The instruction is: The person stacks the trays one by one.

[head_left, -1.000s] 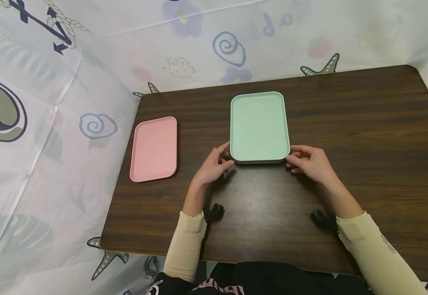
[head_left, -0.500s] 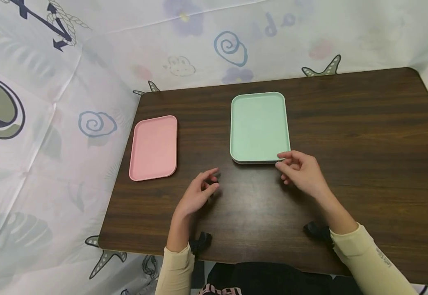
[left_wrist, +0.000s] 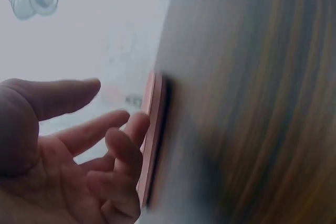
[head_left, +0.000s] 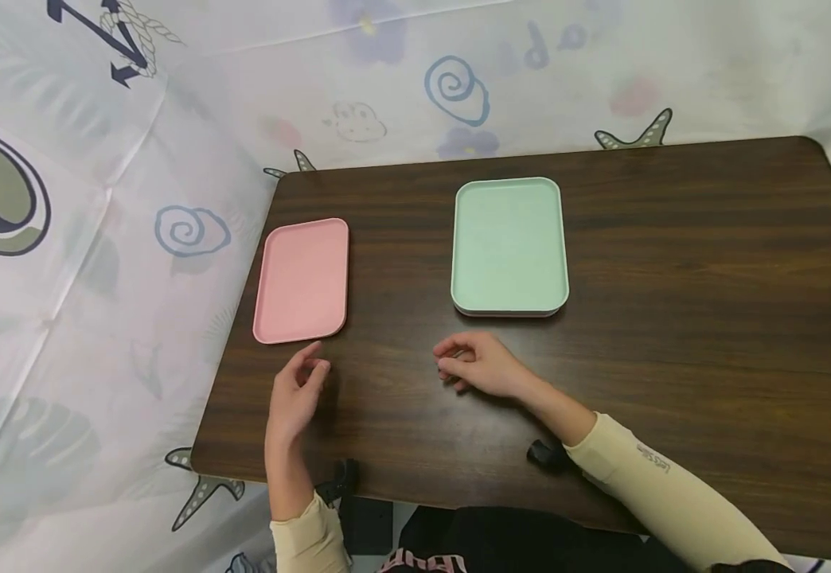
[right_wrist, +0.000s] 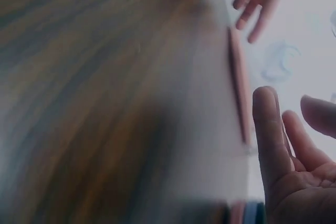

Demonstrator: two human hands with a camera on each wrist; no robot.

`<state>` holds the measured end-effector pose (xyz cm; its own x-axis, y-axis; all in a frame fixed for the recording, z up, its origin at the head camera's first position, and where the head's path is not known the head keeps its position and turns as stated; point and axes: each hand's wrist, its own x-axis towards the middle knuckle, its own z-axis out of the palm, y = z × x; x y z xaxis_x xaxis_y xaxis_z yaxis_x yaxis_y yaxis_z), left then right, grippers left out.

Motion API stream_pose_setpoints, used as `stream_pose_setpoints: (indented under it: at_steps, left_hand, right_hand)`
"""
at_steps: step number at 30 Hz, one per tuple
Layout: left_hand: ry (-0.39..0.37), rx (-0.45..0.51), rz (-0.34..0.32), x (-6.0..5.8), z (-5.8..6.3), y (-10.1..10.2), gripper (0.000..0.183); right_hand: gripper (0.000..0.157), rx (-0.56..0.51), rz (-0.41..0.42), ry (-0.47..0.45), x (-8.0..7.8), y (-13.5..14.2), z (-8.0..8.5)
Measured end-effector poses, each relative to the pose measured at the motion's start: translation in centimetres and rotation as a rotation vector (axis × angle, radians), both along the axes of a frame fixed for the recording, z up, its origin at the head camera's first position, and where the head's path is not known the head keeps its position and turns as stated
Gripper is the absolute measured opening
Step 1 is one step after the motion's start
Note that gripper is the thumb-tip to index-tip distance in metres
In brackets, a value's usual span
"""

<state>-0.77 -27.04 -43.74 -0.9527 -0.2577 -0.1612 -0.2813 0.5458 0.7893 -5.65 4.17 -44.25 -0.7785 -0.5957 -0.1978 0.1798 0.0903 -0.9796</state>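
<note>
On the left side of the table lies a pink tray [head_left: 302,282]. My left hand [head_left: 297,398] hovers just below its near edge, fingers loosely bent and holding nothing; in the left wrist view the pink tray [left_wrist: 155,129] shows edge-on beyond the fingers. A mint green tray [head_left: 510,245] lies near the middle, with at least one more edge visible beneath its near rim. In front of it, a little to the left, my right hand [head_left: 483,364] is over the table with relaxed fingers and nothing in them. Stacked edges show at the bottom of the right wrist view.
The dark wood-grain table [head_left: 702,318] extends far to the right of the trays. A patterned white cloth [head_left: 193,143] hangs along the back and left side. A dark band with a small device [head_left: 548,455] is on the right wrist.
Both hands have left the mint green tray and moved left, the left hand toward the pink tray. The right hand trails into the space in front of the green tray. Both trays stay put.
</note>
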Motion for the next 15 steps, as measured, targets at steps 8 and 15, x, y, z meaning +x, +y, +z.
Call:
stream_pose_setpoints:
  at_steps: [8, 15]
  left_hand:
    - [-0.117, -0.353, 0.197, -0.5, 0.6, -5.1, 0.052]
    - [-0.148, -0.370, 0.143, -2.7, 0.3, -9.0, 0.063]
  right_hand:
    - [0.041, -0.095, 0.053, -0.129, -1.5, -4.9, -1.0]
    - [0.050, -0.172, 0.044, -0.268, -3.3, -8.5, -1.3]
